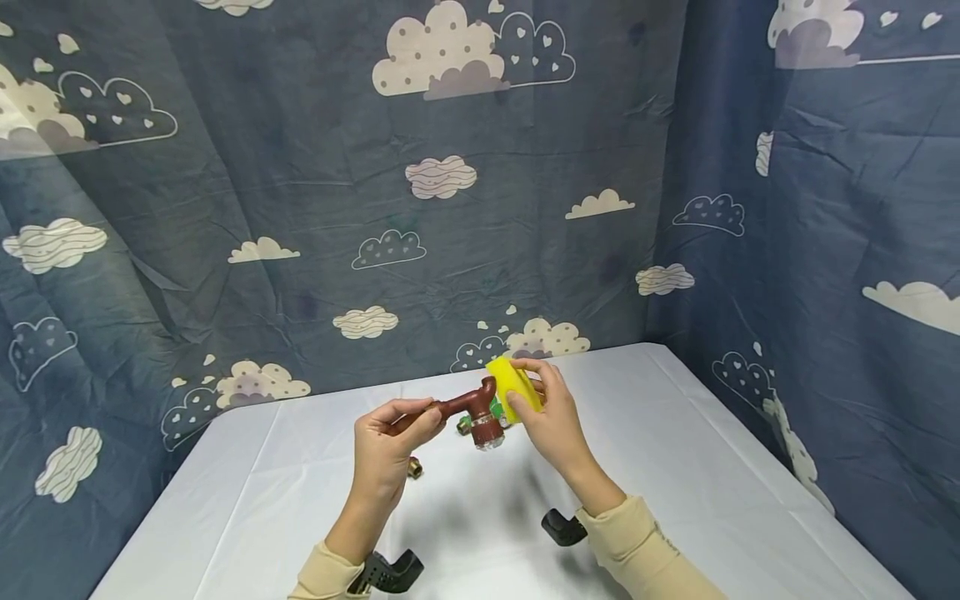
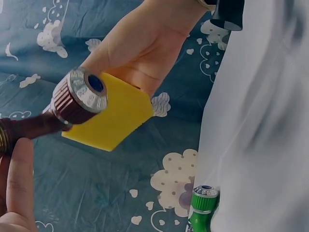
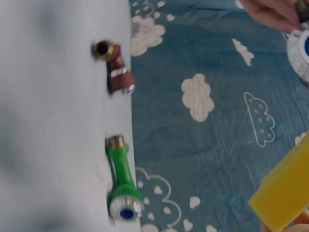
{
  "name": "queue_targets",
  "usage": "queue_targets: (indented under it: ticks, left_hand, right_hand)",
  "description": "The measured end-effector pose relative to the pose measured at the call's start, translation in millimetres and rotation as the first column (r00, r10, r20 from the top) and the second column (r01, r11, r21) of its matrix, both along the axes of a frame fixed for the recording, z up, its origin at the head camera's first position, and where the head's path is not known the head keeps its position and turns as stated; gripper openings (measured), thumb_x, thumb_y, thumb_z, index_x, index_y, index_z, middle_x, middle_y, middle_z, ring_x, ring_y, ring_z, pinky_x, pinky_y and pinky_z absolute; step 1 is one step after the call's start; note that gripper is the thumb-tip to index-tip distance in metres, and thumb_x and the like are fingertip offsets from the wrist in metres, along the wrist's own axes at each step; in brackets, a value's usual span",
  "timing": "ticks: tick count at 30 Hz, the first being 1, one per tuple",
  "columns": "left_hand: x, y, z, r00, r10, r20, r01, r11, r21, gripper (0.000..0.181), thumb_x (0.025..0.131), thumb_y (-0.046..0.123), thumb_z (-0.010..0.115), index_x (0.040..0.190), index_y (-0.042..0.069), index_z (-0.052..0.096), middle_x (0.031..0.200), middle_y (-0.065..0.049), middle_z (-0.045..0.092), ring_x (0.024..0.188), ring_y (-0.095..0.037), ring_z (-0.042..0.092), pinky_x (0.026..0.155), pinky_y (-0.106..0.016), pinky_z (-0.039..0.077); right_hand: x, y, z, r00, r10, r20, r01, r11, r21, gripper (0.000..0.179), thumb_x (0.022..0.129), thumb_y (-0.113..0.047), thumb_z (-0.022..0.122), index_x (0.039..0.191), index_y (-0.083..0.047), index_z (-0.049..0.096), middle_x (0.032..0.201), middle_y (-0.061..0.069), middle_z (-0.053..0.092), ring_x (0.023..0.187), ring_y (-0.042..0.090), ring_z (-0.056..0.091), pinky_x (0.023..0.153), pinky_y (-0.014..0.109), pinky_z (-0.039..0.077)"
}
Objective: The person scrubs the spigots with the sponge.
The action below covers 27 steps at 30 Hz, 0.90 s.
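Note:
My left hand (image 1: 384, 450) pinches a dark red-brown tap (image 1: 474, 405) by its threaded end and holds it in the air over the table. The tap's ribbed knob (image 2: 72, 104), with a silver cap and dark blue centre, points down in the head view. In my right hand (image 1: 557, 417) is a yellow sponge (image 1: 513, 388), held between thumb and fingers. The sponge is right at the tap's short curved spout, and in the left wrist view it lies behind the knob.
On the white table (image 1: 300, 500) lies a green tap (image 3: 123, 174) with a brass end, partly hidden by the held tap in the head view. Another red-brown tap (image 3: 116, 70) lies near it. Dark cloud-patterned cloth (image 1: 315, 183) hangs behind and beside the table.

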<state>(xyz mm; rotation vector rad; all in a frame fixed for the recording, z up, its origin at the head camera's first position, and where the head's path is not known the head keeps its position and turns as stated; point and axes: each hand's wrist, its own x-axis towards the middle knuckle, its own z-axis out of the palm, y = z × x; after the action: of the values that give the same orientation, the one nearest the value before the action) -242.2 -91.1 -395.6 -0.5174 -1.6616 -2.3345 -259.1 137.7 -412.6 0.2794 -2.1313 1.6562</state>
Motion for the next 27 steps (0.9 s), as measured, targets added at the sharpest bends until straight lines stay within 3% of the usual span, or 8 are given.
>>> queue_targets:
  ticks: [4,9,15,17,19,23,27]
  left_hand:
    - [0.3,-0.7,0.8,1.0,-0.013,-0.016,0.012,0.999,-0.041,0.015,0.09,-0.014,0.075,0.104,-0.008,0.08,0.096,-0.003,0.082,0.087,-0.014,0.081,0.084,-0.038,0.067]
    - [-0.8,-1.6,0.8,1.0,-0.029,-0.009,0.029,0.998,-0.048,0.017,0.091,-0.013,0.075,0.104,-0.004,0.081,0.098,-0.003,0.082,0.088,-0.014,0.081,0.086,-0.038,0.067]
    - [-2.2,-2.4,-1.1,0.999,-0.03,0.013,0.031,0.998,-0.05,0.015,0.092,-0.012,0.075,0.106,-0.009,0.079,0.097,-0.003,0.082,0.088,-0.014,0.081,0.087,-0.039,0.067]
    - [-2.6,-2.4,-1.8,0.999,-0.025,0.019,0.026,0.998,-0.051,0.015,0.092,-0.012,0.075,0.106,-0.01,0.079,0.097,-0.003,0.082,0.087,-0.014,0.081,0.086,-0.039,0.067]
    - [-2.9,-2.2,-2.3,0.999,-0.022,0.025,0.023,0.999,-0.046,0.015,0.092,-0.013,0.075,0.106,-0.009,0.079,0.096,-0.003,0.082,0.087,-0.015,0.081,0.086,-0.038,0.067]
    - [-3.0,-1.3,-3.0,1.0,-0.008,0.024,0.009,0.999,-0.042,0.015,0.091,-0.014,0.075,0.106,-0.013,0.077,0.095,-0.003,0.083,0.085,-0.015,0.081,0.085,-0.038,0.067]
    - [-2.7,-0.2,-2.9,1.0,0.01,0.024,-0.009,0.999,-0.041,0.018,0.091,-0.014,0.075,0.108,-0.018,0.074,0.095,-0.003,0.083,0.085,-0.014,0.081,0.085,-0.039,0.067]
  right_hand:
    - [-1.3,2,3.5,0.991,0.095,0.091,-0.083,0.988,-0.128,0.041,0.106,-0.01,0.064,0.147,-0.011,0.057,0.152,0.016,0.055,0.129,0.039,0.066,0.098,0.04,0.063]
    - [-2.8,4,7.8,0.97,0.164,0.181,-0.117,0.963,-0.244,0.041,0.107,-0.012,0.056,0.147,-0.011,0.056,0.151,0.015,0.055,0.128,0.032,0.061,0.099,0.03,0.056]
    - [-1.9,6,12.5,0.937,0.296,0.185,-0.187,0.873,-0.45,0.045,0.108,-0.01,0.046,0.152,-0.004,0.045,0.148,0.017,0.05,0.123,0.025,0.055,0.098,0.021,0.056]
    - [0.1,5,15.0,0.933,0.317,0.17,-0.206,0.858,-0.47,0.045,0.108,-0.009,0.046,0.152,-0.003,0.044,0.148,0.017,0.049,0.124,0.025,0.054,0.097,0.02,0.056]
    - [1.3,5,16.2,0.937,0.306,0.169,-0.204,0.872,-0.445,0.044,0.107,-0.008,0.047,0.151,-0.003,0.045,0.148,0.017,0.049,0.124,0.026,0.053,0.098,0.02,0.055]
    - [2.1,2,15.2,0.962,0.219,0.162,-0.154,0.928,-0.338,0.042,0.106,-0.008,0.052,0.148,-0.007,0.052,0.149,0.016,0.052,0.127,0.03,0.057,0.099,0.024,0.055]
    - [5.7,-1,13.1,0.988,0.126,0.094,-0.103,0.971,-0.217,0.039,0.106,-0.008,0.059,0.144,-0.009,0.058,0.15,0.016,0.056,0.128,0.035,0.064,0.099,0.029,0.058]
